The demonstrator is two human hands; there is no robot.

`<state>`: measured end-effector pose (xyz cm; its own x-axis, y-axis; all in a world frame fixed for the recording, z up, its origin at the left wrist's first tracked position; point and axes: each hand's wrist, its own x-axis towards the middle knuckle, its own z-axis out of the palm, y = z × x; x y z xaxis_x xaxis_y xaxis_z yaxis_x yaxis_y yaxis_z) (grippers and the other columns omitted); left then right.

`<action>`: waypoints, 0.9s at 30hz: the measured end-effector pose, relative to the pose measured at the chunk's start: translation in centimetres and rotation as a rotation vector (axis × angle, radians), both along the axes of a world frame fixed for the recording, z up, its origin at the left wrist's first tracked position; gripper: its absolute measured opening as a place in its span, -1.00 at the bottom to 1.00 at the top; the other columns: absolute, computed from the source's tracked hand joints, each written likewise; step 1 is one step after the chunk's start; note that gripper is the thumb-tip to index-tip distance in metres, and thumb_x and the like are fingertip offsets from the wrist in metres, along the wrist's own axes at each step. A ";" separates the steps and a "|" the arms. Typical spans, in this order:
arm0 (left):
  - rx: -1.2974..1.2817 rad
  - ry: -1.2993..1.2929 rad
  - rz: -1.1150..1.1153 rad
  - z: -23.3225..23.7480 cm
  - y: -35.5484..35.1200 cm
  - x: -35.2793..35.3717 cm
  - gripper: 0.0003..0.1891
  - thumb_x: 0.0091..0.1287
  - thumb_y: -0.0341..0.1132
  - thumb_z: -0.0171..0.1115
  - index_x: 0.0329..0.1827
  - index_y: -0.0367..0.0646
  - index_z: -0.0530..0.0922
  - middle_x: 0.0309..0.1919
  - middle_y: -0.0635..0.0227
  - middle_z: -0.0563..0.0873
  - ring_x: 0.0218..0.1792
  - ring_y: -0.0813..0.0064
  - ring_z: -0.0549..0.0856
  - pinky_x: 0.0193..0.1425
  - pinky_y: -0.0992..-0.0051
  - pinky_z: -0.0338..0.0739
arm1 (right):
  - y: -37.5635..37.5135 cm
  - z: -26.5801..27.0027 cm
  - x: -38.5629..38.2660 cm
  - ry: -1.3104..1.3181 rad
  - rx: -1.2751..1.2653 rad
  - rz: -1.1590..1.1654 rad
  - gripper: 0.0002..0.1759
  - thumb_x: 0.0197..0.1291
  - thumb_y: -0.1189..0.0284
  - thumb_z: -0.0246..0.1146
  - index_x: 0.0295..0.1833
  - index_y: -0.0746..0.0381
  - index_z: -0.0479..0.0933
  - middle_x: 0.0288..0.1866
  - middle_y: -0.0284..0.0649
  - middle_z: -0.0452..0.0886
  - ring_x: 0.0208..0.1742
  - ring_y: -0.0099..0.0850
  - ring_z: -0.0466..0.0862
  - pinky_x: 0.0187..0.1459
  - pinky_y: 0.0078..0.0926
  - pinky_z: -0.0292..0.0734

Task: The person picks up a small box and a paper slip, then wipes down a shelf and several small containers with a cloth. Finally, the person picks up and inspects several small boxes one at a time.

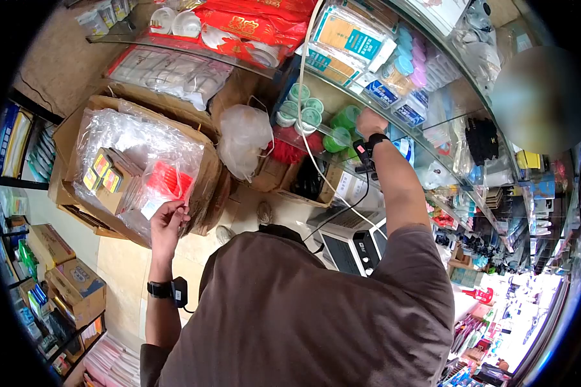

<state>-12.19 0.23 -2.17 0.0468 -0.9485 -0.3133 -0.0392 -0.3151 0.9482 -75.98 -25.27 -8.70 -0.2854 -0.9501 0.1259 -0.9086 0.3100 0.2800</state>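
My left hand (pixel 168 224) pinches the edge of a clear plastic packet with something bright red in it (pixel 169 180). This packet hangs over an open cardboard box (pixel 197 151) lined with clear film, where several small brown boxes with yellow labels (pixel 110 174) sit. On the other side, my right hand (pixel 370 122) reaches in at a glass shelf, right beside green tubs (pixel 346 117); its fingers are mostly hidden, and I cannot tell whether they grip anything. White-lidded green jars (pixel 310 117) stand to the left of it.
A white plastic bag (pixel 245 138) hangs between the box and the shelf. A pale cable (pixel 313 158) runs down across the shelf front. Below stands a black-and-white machine (pixel 361 248). Red packages (pixel 252 22) lie on the glass shelf above, and cartons (pixel 74 290) are stacked at left.
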 end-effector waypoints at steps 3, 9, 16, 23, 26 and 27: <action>-0.015 -0.012 0.016 0.0 0.2 -0.2 -0.81 0.59 -0.40 0.19 0.12 -0.27 0.67 -0.14 0.37 0.80 -0.24 0.61 0.73 -0.14 0.58 0.57 | -0.9 -0.3 -0.7 -0.029 0.047 0.012 -0.57 0.37 0.16 0.29 0.21 0.18 0.67 0.18 -0.01 0.76 0.20 -0.01 0.75 0.11 -0.03 0.68; 0.004 -0.005 0.044 -0.1 0.8 -0.5 -0.81 0.59 -0.39 0.18 0.12 -0.25 0.67 -0.14 0.38 0.80 -0.24 0.61 0.73 -0.13 0.58 0.56 | -2.1 -1.7 -1.9 -0.144 0.103 -0.073 -0.70 0.34 0.30 0.26 0.07 0.17 0.74 0.18 -0.06 0.77 0.19 0.00 0.76 0.10 -0.04 0.67; 0.055 0.005 0.094 0.5 1.0 -0.1 -0.83 0.57 -0.40 0.24 0.10 -0.29 0.65 -0.15 0.37 0.79 -0.22 0.63 0.73 -0.12 0.59 0.66 | -1.8 0.1 -2.4 0.061 0.329 0.267 -0.78 0.19 0.37 0.36 -0.10 0.22 0.74 -0.11 0.01 0.80 -0.15 -0.14 0.81 -0.18 -0.10 0.68; -0.043 -0.149 0.115 1.8 0.8 1.8 -0.81 0.50 -0.42 0.29 0.04 -0.36 0.68 -0.27 0.36 0.77 -0.26 0.63 0.71 -0.14 0.53 0.63 | -3.0 -2.4 -6.4 -0.295 0.223 0.292 -0.63 0.32 0.18 0.34 0.02 0.27 0.66 -0.15 0.07 0.76 -0.19 -0.02 0.77 -0.22 -0.01 0.66; -0.180 -0.288 0.219 0.2 0.0 5.9 -0.87 0.44 -0.45 0.31 -0.07 -0.34 0.68 -0.31 0.37 0.75 -0.28 0.62 0.67 -0.14 0.51 0.60 | -1.0 -1.8 -5.1 -0.164 -0.185 0.464 -0.60 0.32 0.17 0.30 -0.10 0.35 0.69 -0.07 0.18 0.75 -0.03 0.18 0.73 -0.01 0.22 0.59; -0.228 -0.311 0.264 -0.2 -0.4 7.7 -0.90 0.42 -0.46 0.31 -0.11 -0.33 0.68 -0.32 0.37 0.74 -0.29 0.62 0.66 -0.13 0.50 0.59 | 0.7 3.1 0.2 -0.206 0.105 0.125 -0.40 0.32 0.18 0.34 0.35 0.31 0.51 0.25 0.22 0.64 0.21 0.19 0.66 0.18 0.10 0.59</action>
